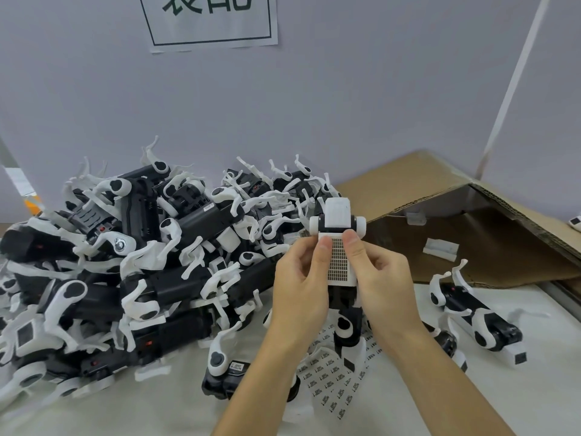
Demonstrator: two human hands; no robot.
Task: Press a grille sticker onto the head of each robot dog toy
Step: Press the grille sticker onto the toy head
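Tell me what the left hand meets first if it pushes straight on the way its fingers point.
Probably the white robot dog toy it already holds; past that, the left hand heads toward the black-and-white toy pile, though depth is unclear.

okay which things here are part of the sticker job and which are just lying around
Part of the job:
- black-and-white plastic robot dog toy, held in both hands' grip
- dark grid grille sticker
- left hand, right hand
- heap of black-and-white toy dogs
- printed sticker sheet

Lying about:
- brown cardboard box
- paper wall sign
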